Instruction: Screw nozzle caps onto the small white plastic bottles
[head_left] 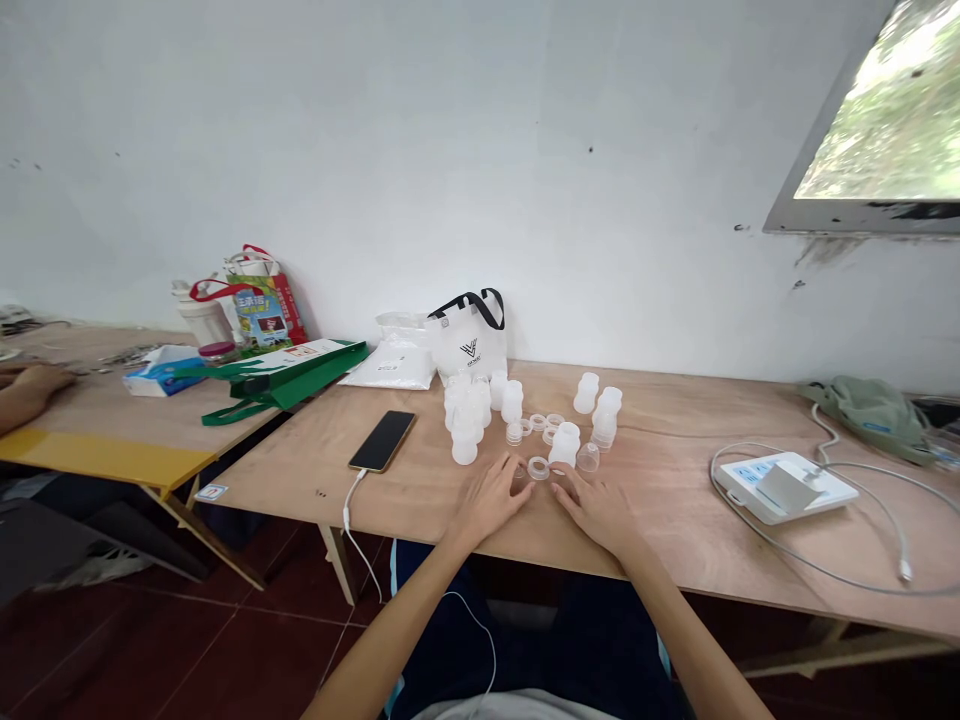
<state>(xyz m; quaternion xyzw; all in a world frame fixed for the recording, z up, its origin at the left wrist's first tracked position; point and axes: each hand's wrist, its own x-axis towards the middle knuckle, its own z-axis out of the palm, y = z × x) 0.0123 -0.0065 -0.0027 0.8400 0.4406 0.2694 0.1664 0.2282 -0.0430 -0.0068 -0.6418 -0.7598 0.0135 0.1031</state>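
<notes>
My left hand [491, 500] rests on the wooden table with thumb and fingers apart, its fingertips beside a clear plastic ring [538, 467]. On the other side of that ring lies my right hand [596, 508], fingers spread, close to a frosted white plastic bottle [565, 443]. Whether a fingertip touches a small clear part is hard to make out. A clear domed cap [589, 457] stands just beyond the right hand. Further back are more clear rings [555, 420] and a clear threaded piece [514, 434]. Several frosted bottles [464, 440] stand grouped at left, others [607, 405] at right.
A phone [382, 441] with a white cable lies left on the table [667, 530]. Behind are a white tote bag [472, 340] and a plastic packet [394, 362]. A white box with cables [784, 487] sits right. At far left, another person's hand [37, 385] rests near a tissue box [165, 370].
</notes>
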